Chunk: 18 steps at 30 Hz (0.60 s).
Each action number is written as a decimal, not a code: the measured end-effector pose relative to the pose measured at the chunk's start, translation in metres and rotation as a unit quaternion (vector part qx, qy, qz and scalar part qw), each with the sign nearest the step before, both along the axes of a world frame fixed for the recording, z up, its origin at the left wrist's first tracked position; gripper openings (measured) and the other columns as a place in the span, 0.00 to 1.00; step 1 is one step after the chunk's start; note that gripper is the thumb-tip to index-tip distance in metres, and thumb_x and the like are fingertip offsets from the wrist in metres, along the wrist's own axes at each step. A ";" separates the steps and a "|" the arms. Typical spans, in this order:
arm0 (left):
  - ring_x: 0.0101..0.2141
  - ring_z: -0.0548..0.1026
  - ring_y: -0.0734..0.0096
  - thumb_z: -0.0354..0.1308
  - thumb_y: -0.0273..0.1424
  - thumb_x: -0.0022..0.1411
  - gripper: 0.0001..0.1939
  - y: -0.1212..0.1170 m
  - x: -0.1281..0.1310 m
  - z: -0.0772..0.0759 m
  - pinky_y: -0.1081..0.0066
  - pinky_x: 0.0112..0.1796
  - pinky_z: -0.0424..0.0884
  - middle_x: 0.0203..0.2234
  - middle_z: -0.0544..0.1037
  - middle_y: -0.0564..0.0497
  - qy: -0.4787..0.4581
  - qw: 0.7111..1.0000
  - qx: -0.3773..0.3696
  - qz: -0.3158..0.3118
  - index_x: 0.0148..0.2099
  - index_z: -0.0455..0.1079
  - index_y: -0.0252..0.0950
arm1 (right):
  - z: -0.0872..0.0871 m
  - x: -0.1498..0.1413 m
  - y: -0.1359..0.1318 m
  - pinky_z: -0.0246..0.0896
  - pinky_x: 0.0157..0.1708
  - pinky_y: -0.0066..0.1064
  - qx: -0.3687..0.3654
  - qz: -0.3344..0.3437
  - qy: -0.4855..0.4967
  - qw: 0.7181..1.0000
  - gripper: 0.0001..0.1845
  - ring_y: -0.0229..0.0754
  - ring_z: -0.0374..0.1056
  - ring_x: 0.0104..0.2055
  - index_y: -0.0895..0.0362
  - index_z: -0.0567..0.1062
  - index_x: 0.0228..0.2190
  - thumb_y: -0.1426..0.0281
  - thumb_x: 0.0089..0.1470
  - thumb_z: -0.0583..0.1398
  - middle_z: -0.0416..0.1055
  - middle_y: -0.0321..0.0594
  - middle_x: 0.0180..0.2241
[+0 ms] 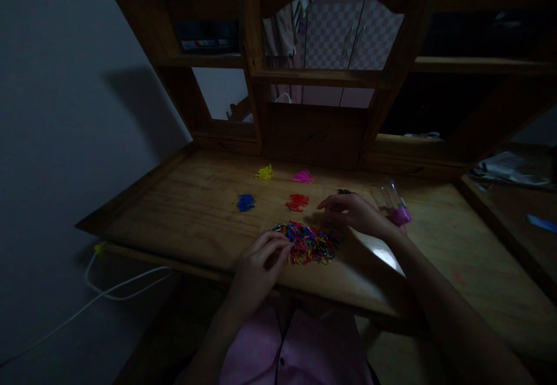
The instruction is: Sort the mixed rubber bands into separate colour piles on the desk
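A mixed heap of small coloured bands lies on the wooden desk in front of me. My left hand rests at the heap's left edge, fingers curled toward it. My right hand hovers over the heap's upper right, fingers bent downward; what they pinch is too dark to tell. Beyond the heap lie sorted little piles: blue, red, yellow, pink and a dark one.
A clear container with a pink lid lies just right of my right hand. A wooden hutch with shelves rises at the desk's back. A white cable hangs off the left edge. Papers sit at far right.
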<state>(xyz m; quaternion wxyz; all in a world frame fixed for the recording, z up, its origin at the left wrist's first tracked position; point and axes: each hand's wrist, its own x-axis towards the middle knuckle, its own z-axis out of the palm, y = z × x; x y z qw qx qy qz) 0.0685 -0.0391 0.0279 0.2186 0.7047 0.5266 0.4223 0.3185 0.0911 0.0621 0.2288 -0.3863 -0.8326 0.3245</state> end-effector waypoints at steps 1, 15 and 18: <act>0.43 0.74 0.66 0.53 0.30 0.66 0.08 0.000 -0.001 0.000 0.66 0.46 0.70 0.39 0.75 0.49 0.001 1.000 0.001 0.003 0.41 0.74 0.41 | 0.000 -0.001 -0.001 0.66 0.34 0.30 0.004 -0.003 -0.006 1.000 0.11 0.39 0.73 0.32 0.55 0.77 0.40 0.67 0.54 0.61 0.77 0.38 0.31; 0.40 0.75 0.66 0.55 0.32 0.64 0.06 0.013 -0.021 -0.012 0.69 0.43 0.70 0.36 0.76 0.50 -0.044 0.994 0.001 0.096 0.38 0.73 0.39 | -0.001 0.008 0.013 0.71 0.45 0.40 -0.243 -0.090 0.203 0.944 0.16 0.46 0.76 0.39 0.59 0.79 0.35 0.63 0.44 0.68 0.79 0.45 0.34; 0.39 0.75 0.66 0.55 0.32 0.64 0.07 0.012 -0.024 -0.012 0.69 0.42 0.71 0.36 0.77 0.49 -0.061 0.993 -0.002 0.099 0.37 0.73 0.38 | 0.000 0.006 0.011 0.69 0.47 0.40 -0.247 -0.107 0.219 0.938 0.16 0.46 0.75 0.40 0.59 0.80 0.37 0.64 0.45 0.68 0.79 0.47 0.37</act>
